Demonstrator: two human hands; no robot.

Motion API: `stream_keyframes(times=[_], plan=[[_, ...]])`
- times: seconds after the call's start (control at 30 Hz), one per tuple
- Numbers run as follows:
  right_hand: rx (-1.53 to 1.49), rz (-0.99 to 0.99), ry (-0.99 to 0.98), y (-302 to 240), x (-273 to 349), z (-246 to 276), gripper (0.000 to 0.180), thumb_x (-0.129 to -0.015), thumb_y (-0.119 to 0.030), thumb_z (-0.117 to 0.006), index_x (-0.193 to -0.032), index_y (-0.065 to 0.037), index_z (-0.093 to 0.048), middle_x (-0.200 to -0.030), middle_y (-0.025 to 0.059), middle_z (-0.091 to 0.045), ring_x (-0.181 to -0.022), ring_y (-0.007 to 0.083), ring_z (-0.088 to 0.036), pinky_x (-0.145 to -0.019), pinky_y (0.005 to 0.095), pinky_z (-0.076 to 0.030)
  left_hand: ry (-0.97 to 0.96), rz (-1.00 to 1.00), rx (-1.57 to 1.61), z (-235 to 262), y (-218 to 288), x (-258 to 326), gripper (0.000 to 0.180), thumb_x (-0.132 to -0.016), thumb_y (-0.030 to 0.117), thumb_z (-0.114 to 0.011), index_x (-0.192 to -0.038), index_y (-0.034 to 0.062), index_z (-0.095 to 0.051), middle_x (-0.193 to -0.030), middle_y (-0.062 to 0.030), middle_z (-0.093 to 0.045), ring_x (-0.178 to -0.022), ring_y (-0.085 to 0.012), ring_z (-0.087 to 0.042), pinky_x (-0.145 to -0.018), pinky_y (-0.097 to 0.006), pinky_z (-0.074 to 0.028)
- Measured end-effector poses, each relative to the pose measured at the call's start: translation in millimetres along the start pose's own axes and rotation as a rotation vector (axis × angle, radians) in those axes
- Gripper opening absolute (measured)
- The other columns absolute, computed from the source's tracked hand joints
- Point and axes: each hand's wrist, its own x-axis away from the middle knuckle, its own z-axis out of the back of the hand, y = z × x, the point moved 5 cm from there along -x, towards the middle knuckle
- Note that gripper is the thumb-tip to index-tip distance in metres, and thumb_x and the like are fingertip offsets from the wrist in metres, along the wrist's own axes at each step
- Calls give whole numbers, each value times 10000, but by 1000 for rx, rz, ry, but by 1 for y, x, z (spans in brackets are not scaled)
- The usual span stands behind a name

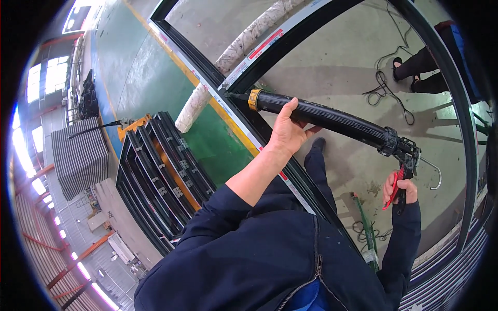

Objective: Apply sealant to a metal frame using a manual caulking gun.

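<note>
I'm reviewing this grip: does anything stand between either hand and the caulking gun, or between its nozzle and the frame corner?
Nothing visible. The left hand holds the caulking gun by its barrel, the right hand by its lever. Nothing shows between nozzle and frame corner; whether they touch is unclear.

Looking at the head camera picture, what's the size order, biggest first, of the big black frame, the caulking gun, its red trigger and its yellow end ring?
1. Big black frame, running past the picture's edge
2. Caulking gun
3. Red trigger, partly covered by the right hand
4. Yellow end ring
</note>
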Motion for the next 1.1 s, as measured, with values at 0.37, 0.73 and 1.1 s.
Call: stream_keyframes(times=[0.37, 0.73, 1.1], plan=[[16, 68, -7, -2, 8, -11, 235, -744, -205, -569, -870, -17, -506, -674, 143, -551, -561, 306, -583, -519, 444, -539, -22, 35, 32, 1, 2, 0, 264, -843, 348, -659, -960, 136, -554, -993, -42, -596, -1052, -237, -553, -993, -603, -372], [88, 117, 79, -1, 21, -25, 223, -748, -204, -557, -859, -21, -491, -647, 142, -541, -517, 301, -570, -465, 441, -530, -80, 39, 29, -5, 7, 3, 281, -875, 351, -613, -1000, 109, -543, -983, -59, -637, -1007, -244, -610, -993, -615, -396], [127, 171, 136, -1, 33, -51, 230, -732, -206, -581, -838, -14, -510, -636, 140, -552, -516, 296, -576, -466, 413, -524, -130, 74, 39, -3, 16, 6, 284, -866, 358, -622, -995, 118, -540, -995, -52, -629, -1030, -242, -604, -997, -591, -416]])
